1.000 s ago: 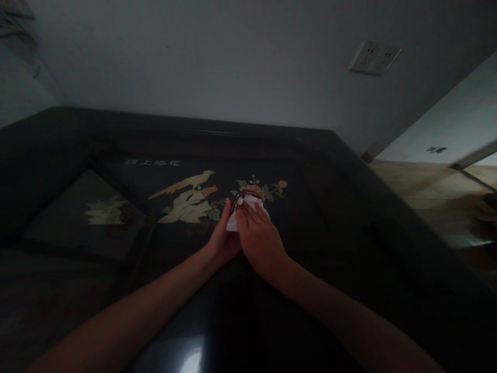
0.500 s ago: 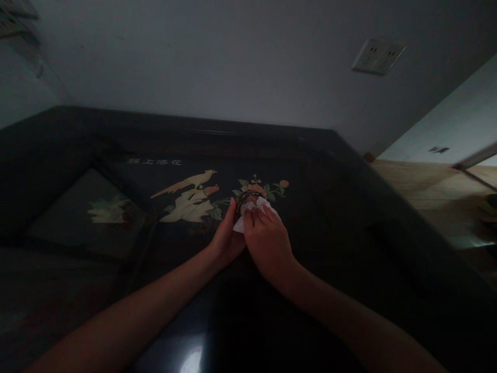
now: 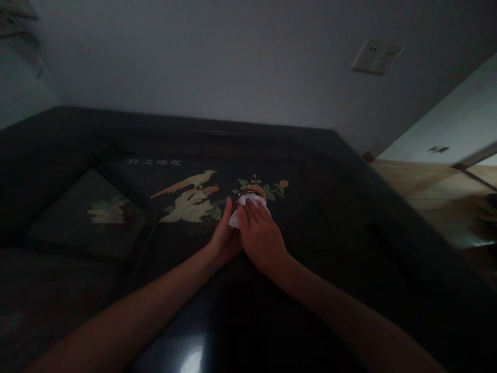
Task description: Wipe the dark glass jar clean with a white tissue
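Observation:
My two hands meet at the middle of a dark lacquered surface inlaid with a pale bird and flowers. My left hand is closed around a small dark ring-shaped object; only its upper rim shows. My right hand lies over it, fingers pressed together on a white cloth that wraps the object. The cloth pokes out between both hands. The room is dim and fine detail is hard to make out.
A second inlaid panel lies to the left. A grey wall with a double socket rises behind. To the right the surface ends at an edge above a wooden floor. A glare spot shines near me.
Both hands with the cloth shifted slightly right and back left again. The right fingers rubbed over the cloth. The arms stayed in place.

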{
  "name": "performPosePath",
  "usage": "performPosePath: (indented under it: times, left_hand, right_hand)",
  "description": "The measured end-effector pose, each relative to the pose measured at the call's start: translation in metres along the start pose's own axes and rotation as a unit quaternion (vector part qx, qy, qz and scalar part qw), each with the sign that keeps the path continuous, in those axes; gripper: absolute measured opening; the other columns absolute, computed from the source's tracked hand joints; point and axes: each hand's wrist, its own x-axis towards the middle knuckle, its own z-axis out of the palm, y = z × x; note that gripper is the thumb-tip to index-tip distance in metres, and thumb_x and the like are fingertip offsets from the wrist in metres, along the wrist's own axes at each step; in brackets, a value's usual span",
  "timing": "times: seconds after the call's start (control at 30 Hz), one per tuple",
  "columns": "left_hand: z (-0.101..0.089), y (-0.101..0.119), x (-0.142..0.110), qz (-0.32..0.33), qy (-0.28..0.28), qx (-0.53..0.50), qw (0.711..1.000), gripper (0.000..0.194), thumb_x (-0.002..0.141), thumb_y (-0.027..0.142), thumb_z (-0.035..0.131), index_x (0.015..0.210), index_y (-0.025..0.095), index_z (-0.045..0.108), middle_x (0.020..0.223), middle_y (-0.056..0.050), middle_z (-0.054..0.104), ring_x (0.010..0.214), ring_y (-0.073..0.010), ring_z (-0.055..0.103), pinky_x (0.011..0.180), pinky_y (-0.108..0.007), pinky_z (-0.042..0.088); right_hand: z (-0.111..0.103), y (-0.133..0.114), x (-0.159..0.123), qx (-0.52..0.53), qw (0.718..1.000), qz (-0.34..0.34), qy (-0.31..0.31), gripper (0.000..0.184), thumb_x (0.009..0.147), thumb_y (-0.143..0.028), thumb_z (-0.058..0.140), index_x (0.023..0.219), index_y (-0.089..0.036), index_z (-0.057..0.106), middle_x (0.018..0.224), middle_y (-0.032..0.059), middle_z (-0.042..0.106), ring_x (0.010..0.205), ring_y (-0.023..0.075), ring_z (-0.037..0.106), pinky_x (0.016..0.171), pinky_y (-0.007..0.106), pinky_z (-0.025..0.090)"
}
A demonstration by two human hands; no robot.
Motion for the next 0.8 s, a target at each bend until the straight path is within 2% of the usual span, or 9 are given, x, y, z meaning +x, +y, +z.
performPosePath:
  times: [0.23, 0.37, 0.43, 0.53, 0.63, 0.8]
  left_hand:
    - [0.005, -0.002, -0.001, 0.014, -0.010, -0.008, 1.000, 0.049, 0.098, 0.045, 0.034, 0.120, 0.012, 0.061, 0.107, -0.008, 0.072, 0.119, -0.0200, 0.057, 0.110, -0.030, 0.032]
    - [0.005, -0.002, -0.003, 0.003, -0.034, 0.013, 0.999, 0.048, 0.098, 0.045, 0.033, 0.115, 0.012, 0.065, 0.107, -0.008, 0.072, 0.120, -0.0208, 0.056, 0.109, -0.031, 0.032]
    - [0.005, -0.002, -0.004, 0.007, -0.035, 0.014, 0.999, 0.047, 0.098, 0.043, 0.033, 0.107, 0.012, 0.067, 0.105, -0.008, 0.072, 0.119, -0.0200, 0.056, 0.108, -0.029, 0.033]
    - [0.004, -0.001, -0.005, 0.017, -0.035, 0.011, 0.999, 0.050, 0.099, 0.042, 0.031, 0.096, 0.011, 0.069, 0.096, -0.009, 0.073, 0.116, -0.0201, 0.058, 0.107, -0.029, 0.035]
    - [0.003, 0.000, -0.005, 0.016, -0.031, 0.009, 0.999, 0.054, 0.099, 0.044, 0.028, 0.091, 0.011, 0.070, 0.088, -0.008, 0.073, 0.111, -0.0207, 0.061, 0.106, -0.031, 0.036]
    - [-0.003, 0.002, 0.001, 0.004, -0.020, -0.009, 1.000, 0.054, 0.097, 0.050, 0.031, 0.094, 0.012, 0.070, 0.092, -0.007, 0.073, 0.109, -0.0192, 0.062, 0.105, -0.030, 0.038]
  right_hand:
    - [-0.009, -0.006, 0.000, -0.064, 0.995, 0.052, -0.052, 0.044, 0.093, -0.010, 0.040, 0.134, 0.006, 0.046, 0.134, 0.0297, 0.052, 0.127, 0.0330, 0.050, 0.109, 0.044, 0.038]
    - [-0.021, -0.010, 0.001, -0.077, 0.991, 0.066, -0.090, 0.042, 0.092, -0.009, 0.043, 0.129, 0.009, 0.050, 0.126, 0.0319, 0.057, 0.123, 0.0343, 0.054, 0.107, 0.044, 0.040]
    - [-0.026, -0.009, 0.002, -0.066, 0.990, 0.063, -0.105, 0.039, 0.092, -0.009, 0.043, 0.125, 0.008, 0.055, 0.121, 0.0298, 0.062, 0.119, 0.0331, 0.058, 0.107, 0.043, 0.040]
    - [-0.033, -0.005, 0.005, -0.021, 0.991, 0.054, -0.118, 0.032, 0.092, -0.007, 0.043, 0.115, 0.001, 0.063, 0.110, 0.0220, 0.070, 0.106, 0.0276, 0.066, 0.105, 0.041, 0.042]
    - [-0.032, -0.001, 0.007, 0.040, 0.993, 0.033, -0.103, 0.029, 0.092, -0.007, 0.042, 0.111, -0.005, 0.065, 0.105, 0.0156, 0.073, 0.099, 0.0229, 0.068, 0.102, 0.037, 0.044]
    - [-0.017, 0.001, 0.006, 0.064, 0.997, -0.001, -0.038, 0.038, 0.094, -0.010, 0.040, 0.129, 0.001, 0.052, 0.128, 0.0194, 0.061, 0.122, 0.0223, 0.056, 0.111, 0.037, 0.036]
